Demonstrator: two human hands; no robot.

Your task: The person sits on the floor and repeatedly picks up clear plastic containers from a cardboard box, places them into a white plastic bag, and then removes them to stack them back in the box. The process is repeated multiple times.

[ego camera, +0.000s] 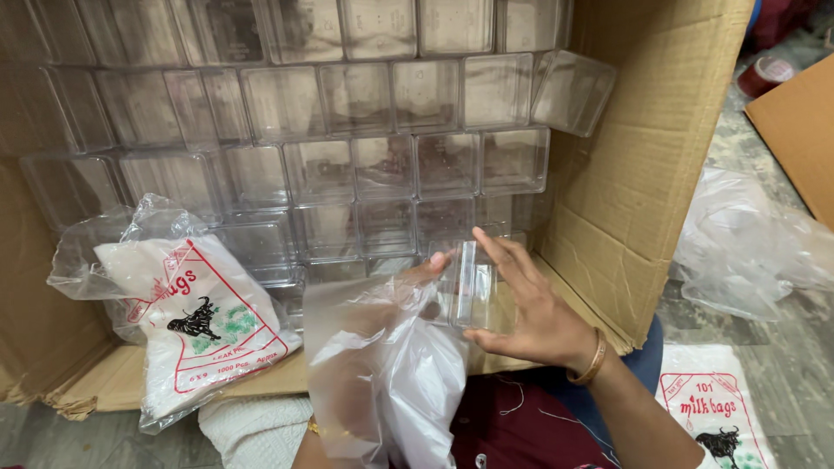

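Observation:
My right hand (530,304) holds a small clear plastic box (472,285) at the mouth of a big cardboard carton (643,148). My left hand (408,287) is inside a thin clear plastic bag (391,373), with only its fingertips showing beside the box. The carton lies on its side, and stacked rows of clear plastic boxes (347,148) fill it.
A white packet of plastic bags with red and black print (195,321) lies on the carton's lower flap at the left. A similar packet (717,408) lies on the floor at the right, near crumpled clear plastic (747,243). Another cardboard piece (799,122) sits at far right.

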